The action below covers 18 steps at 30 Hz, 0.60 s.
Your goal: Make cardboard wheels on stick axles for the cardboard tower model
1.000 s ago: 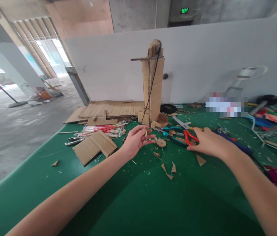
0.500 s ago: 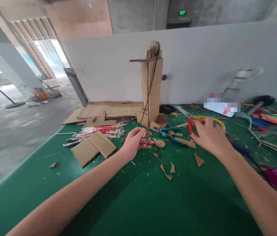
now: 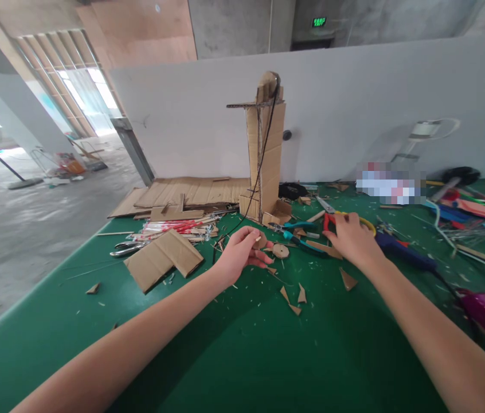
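Small round brown cardboard disc (image 3: 260, 241) sitting pinched in left hand (image 3: 238, 252) fingertips, just above green tabletop. Red-and-yellow-handled scissors (image 3: 340, 218) lying flat under right hand (image 3: 349, 241), blades pointing away.

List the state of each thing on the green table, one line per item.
Left hand: pinching a small cardboard disc.
Right hand: on the scissors, which lie on the table.
Tower: upright, cord hanging down it.
Second disc: flat on the table.
Pliers: lying untouched.
Folded cardboard: lying flat.
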Each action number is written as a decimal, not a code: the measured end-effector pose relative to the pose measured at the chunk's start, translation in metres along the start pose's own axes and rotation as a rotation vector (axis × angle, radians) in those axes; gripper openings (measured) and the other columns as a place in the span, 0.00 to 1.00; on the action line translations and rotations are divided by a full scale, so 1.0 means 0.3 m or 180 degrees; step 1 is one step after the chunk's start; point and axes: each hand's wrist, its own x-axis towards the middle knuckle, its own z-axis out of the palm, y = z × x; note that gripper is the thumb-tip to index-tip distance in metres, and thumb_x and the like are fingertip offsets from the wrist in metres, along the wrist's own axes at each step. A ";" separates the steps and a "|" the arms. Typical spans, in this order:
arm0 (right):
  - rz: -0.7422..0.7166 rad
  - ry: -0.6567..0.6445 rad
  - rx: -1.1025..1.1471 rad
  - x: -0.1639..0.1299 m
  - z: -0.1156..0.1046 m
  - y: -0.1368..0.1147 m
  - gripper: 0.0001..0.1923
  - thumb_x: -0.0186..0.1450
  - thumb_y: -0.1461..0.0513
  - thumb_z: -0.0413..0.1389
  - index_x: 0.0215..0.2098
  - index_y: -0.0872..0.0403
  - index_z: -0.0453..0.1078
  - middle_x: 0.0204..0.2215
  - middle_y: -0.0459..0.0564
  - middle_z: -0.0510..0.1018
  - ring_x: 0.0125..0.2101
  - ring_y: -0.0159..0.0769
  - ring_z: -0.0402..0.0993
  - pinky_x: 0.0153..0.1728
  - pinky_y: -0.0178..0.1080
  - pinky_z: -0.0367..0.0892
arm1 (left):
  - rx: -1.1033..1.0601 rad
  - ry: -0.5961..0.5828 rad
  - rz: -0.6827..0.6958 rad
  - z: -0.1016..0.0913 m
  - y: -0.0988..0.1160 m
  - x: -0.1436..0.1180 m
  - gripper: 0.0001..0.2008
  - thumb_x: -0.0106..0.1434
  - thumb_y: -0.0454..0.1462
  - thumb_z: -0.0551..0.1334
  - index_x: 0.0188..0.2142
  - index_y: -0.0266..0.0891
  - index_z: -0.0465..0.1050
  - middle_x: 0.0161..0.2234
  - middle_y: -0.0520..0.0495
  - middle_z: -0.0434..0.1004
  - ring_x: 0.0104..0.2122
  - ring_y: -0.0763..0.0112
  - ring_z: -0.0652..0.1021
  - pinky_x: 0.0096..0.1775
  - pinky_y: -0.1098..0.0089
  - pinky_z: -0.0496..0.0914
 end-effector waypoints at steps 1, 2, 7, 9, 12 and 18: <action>-0.0059 -0.0012 0.0119 0.001 0.006 -0.002 0.23 0.65 0.55 0.46 0.53 0.61 0.60 0.43 0.66 0.65 0.38 0.57 0.72 0.34 0.49 0.65 | 0.0009 0.0002 -0.0002 0.002 -0.001 0.000 0.11 0.62 0.45 0.56 0.33 0.39 0.61 0.33 0.47 0.76 0.21 0.74 0.78 0.22 0.74 0.72; -0.0109 -0.0035 0.0284 0.001 0.010 -0.004 0.23 0.65 0.55 0.47 0.54 0.61 0.59 0.44 0.66 0.65 0.38 0.54 0.72 0.35 0.48 0.65 | 0.0028 0.0002 -0.0012 0.004 -0.001 0.000 0.11 0.62 0.45 0.56 0.34 0.39 0.62 0.32 0.47 0.76 0.21 0.74 0.78 0.22 0.75 0.72; -0.0197 -0.0094 0.1130 -0.011 0.014 -0.034 0.21 0.65 0.58 0.47 0.53 0.61 0.59 0.48 0.65 0.63 0.42 0.48 0.71 0.39 0.43 0.65 | 0.0157 -0.0004 -0.0103 0.014 -0.008 0.001 0.10 0.62 0.44 0.56 0.35 0.38 0.63 0.31 0.47 0.76 0.20 0.75 0.77 0.22 0.75 0.72; -0.0304 -0.0091 0.1251 -0.020 0.012 -0.051 0.21 0.64 0.58 0.46 0.53 0.60 0.58 0.48 0.63 0.64 0.43 0.47 0.70 0.39 0.42 0.65 | 0.0169 -0.0031 -0.0117 0.018 -0.011 -0.002 0.10 0.63 0.44 0.56 0.35 0.38 0.63 0.31 0.46 0.76 0.20 0.75 0.77 0.22 0.75 0.72; -0.0480 -0.0076 0.1195 -0.037 -0.012 -0.076 0.19 0.65 0.60 0.45 0.52 0.58 0.58 0.47 0.62 0.66 0.41 0.46 0.71 0.37 0.42 0.66 | 0.0199 -0.0078 -0.0128 0.023 -0.013 -0.007 0.10 0.63 0.43 0.55 0.35 0.38 0.63 0.31 0.46 0.75 0.20 0.75 0.77 0.22 0.75 0.72; -0.0058 0.0025 0.0069 -0.035 -0.086 -0.017 0.19 0.63 0.67 0.39 0.49 0.59 0.63 0.38 0.65 0.72 0.38 0.57 0.71 0.30 0.50 0.66 | 0.0295 -0.0105 -0.0181 0.032 -0.004 -0.014 0.10 0.63 0.43 0.56 0.35 0.38 0.62 0.30 0.46 0.75 0.21 0.74 0.77 0.23 0.74 0.72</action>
